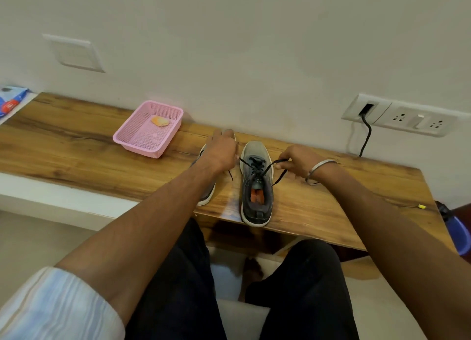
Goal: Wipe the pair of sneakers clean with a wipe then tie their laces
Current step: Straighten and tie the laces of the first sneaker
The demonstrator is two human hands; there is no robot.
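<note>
Both hands are pulling the black laces (257, 165) of the right-hand sneaker (256, 184) out sideways. Right hand (297, 161) is curled, fingertips pinching a lace end just right of the shoe's tongue area, with the loose tail drooping down past it. There's a metal bangle (318, 171) on that wrist. Left hand (221, 151) is knuckles-up, fingers curled under, gripping the other lace end just left of that sneaker; a short bit of lace hangs out below the fist. Both forearms reach straight forward from the bottom of the shot, the left one with a rolled-up pale striped sleeve (56, 306).

That sneaker sits toe toward the wall on the wooden bench (76, 141), heel at the front edge. The other sneaker (207, 192) is just left of it, mostly hidden under the left hand and wrist. Further left of the shoes is a pink basket (149, 128) with something small and orange in it, can't tell what.
</note>
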